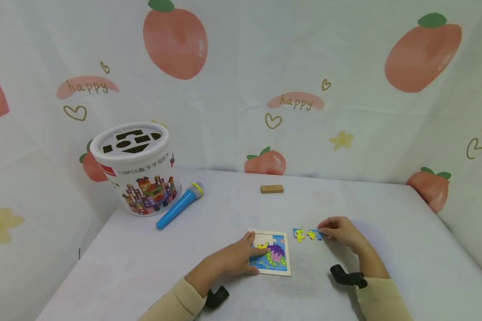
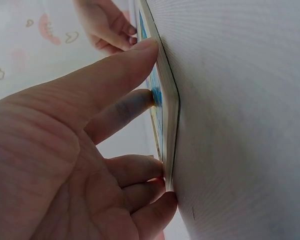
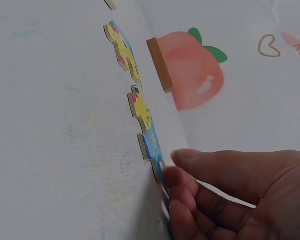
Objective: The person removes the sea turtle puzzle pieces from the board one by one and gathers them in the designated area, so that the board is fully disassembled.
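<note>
A small jigsaw puzzle (image 1: 278, 251) in a pale wooden frame lies flat on the white table, partly filled with a blue and purple sea picture. My left hand (image 1: 236, 256) grips its left side: the thumb sits on the near edge, one finger reaches onto the picture, the other fingertips meet the far part of the edge. Right of the frame lies a loose yellow-and-blue puzzle piece (image 1: 299, 234). Beside it, my right hand (image 1: 342, 231) pinches the right end of another yellow-and-blue puzzle piece (image 3: 148, 125), which lies at table level. The fingers hide that end.
At the back left stands a white bucket (image 1: 138, 169) with shaped holes in its lid. A blue toy microphone (image 1: 180, 205) lies against it. Farther back on the table is a small brown wooden block (image 1: 272, 189). A fruit-printed cloth (image 1: 233, 89) hangs behind.
</note>
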The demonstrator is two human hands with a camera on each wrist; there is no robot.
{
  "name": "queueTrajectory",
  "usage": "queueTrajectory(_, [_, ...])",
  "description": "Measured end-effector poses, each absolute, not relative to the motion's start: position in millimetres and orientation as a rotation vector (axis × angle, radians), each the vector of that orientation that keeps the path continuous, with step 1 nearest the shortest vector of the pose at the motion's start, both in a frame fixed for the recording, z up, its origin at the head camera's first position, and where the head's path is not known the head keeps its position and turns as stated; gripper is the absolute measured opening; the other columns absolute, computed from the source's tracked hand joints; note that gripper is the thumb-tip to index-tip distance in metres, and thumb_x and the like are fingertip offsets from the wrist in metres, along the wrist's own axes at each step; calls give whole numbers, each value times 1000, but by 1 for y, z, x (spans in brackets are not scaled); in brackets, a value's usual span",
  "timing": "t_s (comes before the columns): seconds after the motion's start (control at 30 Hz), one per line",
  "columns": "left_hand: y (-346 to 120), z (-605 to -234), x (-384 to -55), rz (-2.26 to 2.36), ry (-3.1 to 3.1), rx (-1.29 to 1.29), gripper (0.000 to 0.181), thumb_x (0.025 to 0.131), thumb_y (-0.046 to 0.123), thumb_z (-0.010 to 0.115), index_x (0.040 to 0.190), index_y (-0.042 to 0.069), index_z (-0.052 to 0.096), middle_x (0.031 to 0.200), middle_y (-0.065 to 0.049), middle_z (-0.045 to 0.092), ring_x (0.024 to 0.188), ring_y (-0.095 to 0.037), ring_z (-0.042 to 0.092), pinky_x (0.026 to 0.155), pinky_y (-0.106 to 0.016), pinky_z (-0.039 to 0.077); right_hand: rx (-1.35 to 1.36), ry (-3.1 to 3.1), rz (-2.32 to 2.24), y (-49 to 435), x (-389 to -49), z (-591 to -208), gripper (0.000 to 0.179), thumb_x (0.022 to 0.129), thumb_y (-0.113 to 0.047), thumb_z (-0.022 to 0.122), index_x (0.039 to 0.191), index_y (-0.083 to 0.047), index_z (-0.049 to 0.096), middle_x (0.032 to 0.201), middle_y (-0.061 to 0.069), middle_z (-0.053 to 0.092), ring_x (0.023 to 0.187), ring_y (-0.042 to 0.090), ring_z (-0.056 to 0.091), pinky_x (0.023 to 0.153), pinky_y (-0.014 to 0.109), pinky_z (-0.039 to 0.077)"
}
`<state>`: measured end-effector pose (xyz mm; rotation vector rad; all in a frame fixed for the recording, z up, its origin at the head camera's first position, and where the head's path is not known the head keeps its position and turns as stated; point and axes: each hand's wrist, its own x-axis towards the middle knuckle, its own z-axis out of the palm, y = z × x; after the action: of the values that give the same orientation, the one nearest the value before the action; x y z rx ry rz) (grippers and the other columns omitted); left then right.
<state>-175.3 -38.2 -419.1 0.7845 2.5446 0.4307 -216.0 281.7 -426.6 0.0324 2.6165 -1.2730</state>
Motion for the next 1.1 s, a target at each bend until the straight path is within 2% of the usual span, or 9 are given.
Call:
queueTrajectory(0.3, [-38, -418, -175, 435, 2539, 776, 56, 84, 38, 67, 136, 37, 46, 156, -14, 18, 145, -26, 12, 111, -44, 31, -243, 2650, -1209, 287, -214, -429, 35, 74, -9, 76, 102, 8, 64, 84, 8, 58, 73, 12, 49, 61, 20, 43])
queueTrajectory(0.67, [-38, -415, -174, 425, 2533, 765, 56, 84, 39, 66, 136, 38, 46, 156, -12, 18, 145, -26, 12, 111, -44, 32, -267, 2663, -1198, 284, -214, -433, 29, 75, -6, 75, 100, 7, 65, 84, 8, 59, 75, 15, 50, 61, 20, 45])
queueTrajectory(1.1, [-39, -414, -175, 432, 2530, 783, 56, 84, 38, 67, 136, 37, 47, 155, -14, 18, 145, -27, 13, 111, -45, 32, -269, 2658, -1207, 283, -215, -432, 30, 75, -6, 75, 99, 9, 64, 82, 8, 60, 73, 12, 50, 61, 20, 45])
